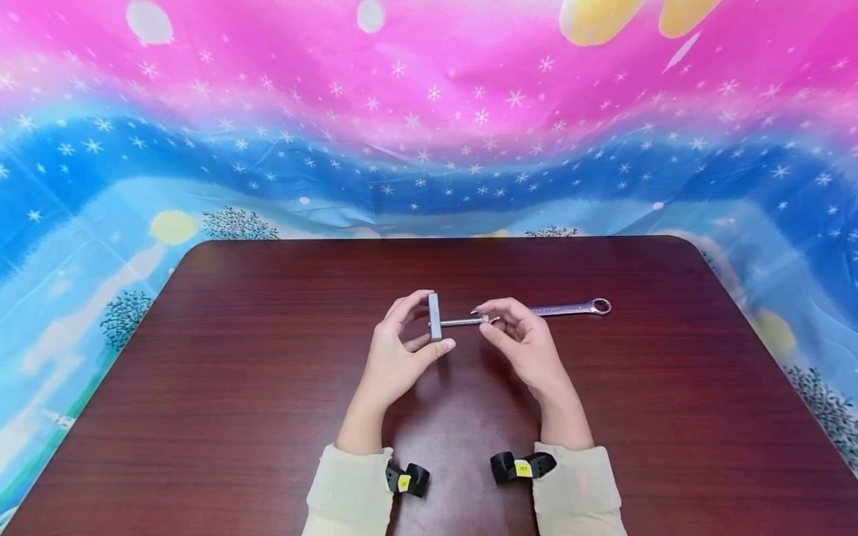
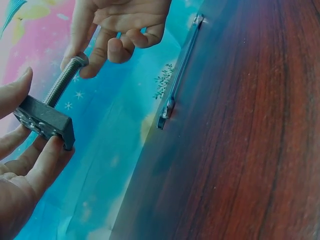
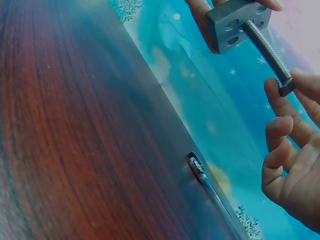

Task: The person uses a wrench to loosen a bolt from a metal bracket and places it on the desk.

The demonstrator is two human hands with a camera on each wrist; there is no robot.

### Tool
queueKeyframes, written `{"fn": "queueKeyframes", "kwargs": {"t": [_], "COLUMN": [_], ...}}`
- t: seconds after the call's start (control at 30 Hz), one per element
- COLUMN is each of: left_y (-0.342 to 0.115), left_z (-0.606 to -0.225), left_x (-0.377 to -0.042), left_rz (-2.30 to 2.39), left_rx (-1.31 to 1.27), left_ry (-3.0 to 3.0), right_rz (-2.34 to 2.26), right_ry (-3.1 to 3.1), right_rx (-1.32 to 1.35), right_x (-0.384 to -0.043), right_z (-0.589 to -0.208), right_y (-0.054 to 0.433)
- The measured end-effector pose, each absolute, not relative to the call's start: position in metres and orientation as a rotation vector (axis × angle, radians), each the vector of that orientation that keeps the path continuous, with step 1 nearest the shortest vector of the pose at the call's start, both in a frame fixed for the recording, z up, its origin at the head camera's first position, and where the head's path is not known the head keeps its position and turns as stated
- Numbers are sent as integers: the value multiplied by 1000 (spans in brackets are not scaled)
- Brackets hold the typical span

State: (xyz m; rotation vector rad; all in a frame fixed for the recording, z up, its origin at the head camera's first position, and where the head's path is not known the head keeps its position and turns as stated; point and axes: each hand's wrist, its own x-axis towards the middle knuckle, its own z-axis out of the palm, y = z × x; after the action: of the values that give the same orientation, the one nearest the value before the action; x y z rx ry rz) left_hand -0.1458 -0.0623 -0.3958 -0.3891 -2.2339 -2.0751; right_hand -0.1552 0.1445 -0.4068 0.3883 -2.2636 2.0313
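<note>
My left hand (image 1: pixel 395 357) grips a grey metal block (image 1: pixel 434 316) by its edges, thumb on one side and fingers on the other. Several holes show in the block's face in the right wrist view. A long threaded bolt (image 3: pixel 267 50) stands out from the block's middle, its far end at the block. Thumb and index finger of my right hand (image 1: pixel 526 346) pinch the bolt's hex head (image 3: pixel 286 89), while the other fingers curl loosely. Block and bolt are held up above the table (image 1: pixel 268 372).
A combination wrench (image 1: pixel 570 309) lies on the table behind my right hand, its ring end to the right and its other end partly hidden by the hand. A printed cloth backdrop (image 1: pixel 429 112) hangs behind the table. Black straps (image 1: pixel 529 467) sit at both cuffs.
</note>
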Motion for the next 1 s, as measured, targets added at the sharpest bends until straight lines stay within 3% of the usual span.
{"fn": "queueKeyframes", "kwargs": {"t": [0.67, 1.0], "left_y": [-61, -62], "left_z": [-396, -396], "left_x": [-145, -146], "left_rz": [-2093, -2087], "left_rx": [-387, -358], "left_ry": [-2261, -2238], "right_rz": [2057, 1999], "right_ry": [-2207, -2244], "right_rx": [289, 411], "right_x": [-158, -156], "right_z": [-410, -409], "right_y": [145, 147]}}
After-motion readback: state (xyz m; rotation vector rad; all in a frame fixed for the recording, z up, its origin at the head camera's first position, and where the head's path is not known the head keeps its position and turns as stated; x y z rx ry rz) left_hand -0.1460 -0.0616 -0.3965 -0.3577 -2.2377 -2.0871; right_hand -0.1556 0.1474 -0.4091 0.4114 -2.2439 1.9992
